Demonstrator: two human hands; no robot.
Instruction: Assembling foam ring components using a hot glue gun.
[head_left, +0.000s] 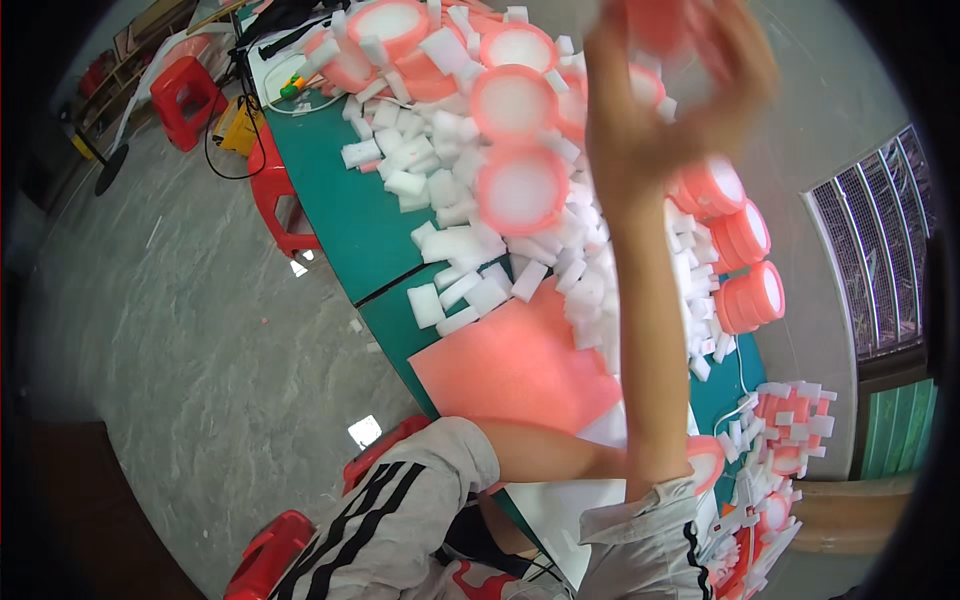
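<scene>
My right hand (650, 130) is raised over the far side of the table, blurred by motion. Its fingers curve round a pink foam piece (658, 22), partly cut off by the upper edge. Beneath my right forearm, my left forearm (550, 455) reaches across the near table edge; the left hand itself is hidden. A flat pink foam sheet (510, 365) lies beside that arm. Round pink foam rings with white centres, such as this ring (522, 190), rest on a heap of white foam blocks (460, 245).
Stacked pink rings (750, 298) line the table's right side. Pink and white foam assemblies (795, 420) stand at the lower right. Red stools (185, 100) flank the green table (325, 215) on the left. A screwdriver with a green-yellow handle (292, 87) lies far left.
</scene>
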